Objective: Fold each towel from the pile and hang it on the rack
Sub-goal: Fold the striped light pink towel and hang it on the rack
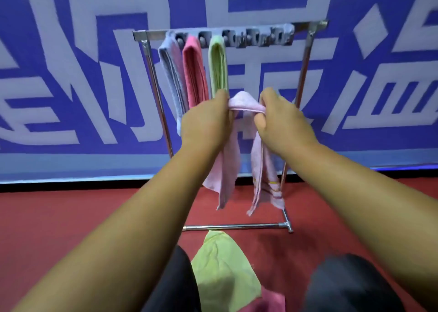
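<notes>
The left hand (206, 119) and right hand (279, 119) each gripped a pale pink towel (244, 103) before the rack (305, 58), partly hiding three hung towels (194, 72) behind, while the pile (222, 271) between the knees was cut off by the frame's bottom edge.

Shiny metal rack (304, 74), soft matt cloth towels (241, 102), matt red floor (71, 217)

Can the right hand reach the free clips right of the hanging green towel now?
Probably yes: the right hand is below the free clips with nothing between, though it grips the light pink towel with the left hand.
</notes>
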{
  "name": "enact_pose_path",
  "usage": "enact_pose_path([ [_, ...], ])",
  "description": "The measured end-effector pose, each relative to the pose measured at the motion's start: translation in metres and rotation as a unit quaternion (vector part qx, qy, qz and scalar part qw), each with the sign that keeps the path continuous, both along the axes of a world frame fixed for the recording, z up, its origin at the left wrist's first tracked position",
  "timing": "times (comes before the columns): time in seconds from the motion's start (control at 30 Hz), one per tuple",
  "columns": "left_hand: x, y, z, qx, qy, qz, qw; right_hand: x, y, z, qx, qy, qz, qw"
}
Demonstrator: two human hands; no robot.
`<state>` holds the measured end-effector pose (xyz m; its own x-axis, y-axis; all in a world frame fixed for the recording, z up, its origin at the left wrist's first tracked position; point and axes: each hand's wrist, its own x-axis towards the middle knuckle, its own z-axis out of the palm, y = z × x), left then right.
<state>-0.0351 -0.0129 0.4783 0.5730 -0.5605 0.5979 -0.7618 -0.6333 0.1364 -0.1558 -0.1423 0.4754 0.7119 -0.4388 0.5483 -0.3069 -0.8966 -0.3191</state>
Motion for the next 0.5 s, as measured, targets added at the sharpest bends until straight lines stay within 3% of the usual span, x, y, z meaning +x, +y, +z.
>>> enact_pose_path([
  [0.1,-0.005,-0.002,0.025,0.098,-0.026,0.016,0.995,-0.002,-0.003,0.027,-0.03,0.071,-0.016,0.997],
  [0.37,0.009,-0.02,0.072,0.024,-0.019,-0.004,1.0,0.0,-0.015,0.066,-0.065,0.057,-0.028,0.996],
  [0.5,0.019,-0.037,0.082,0.002,0.028,-0.018,0.999,0.01,-0.029,0.078,-0.051,0.039,-0.035,0.997],
])
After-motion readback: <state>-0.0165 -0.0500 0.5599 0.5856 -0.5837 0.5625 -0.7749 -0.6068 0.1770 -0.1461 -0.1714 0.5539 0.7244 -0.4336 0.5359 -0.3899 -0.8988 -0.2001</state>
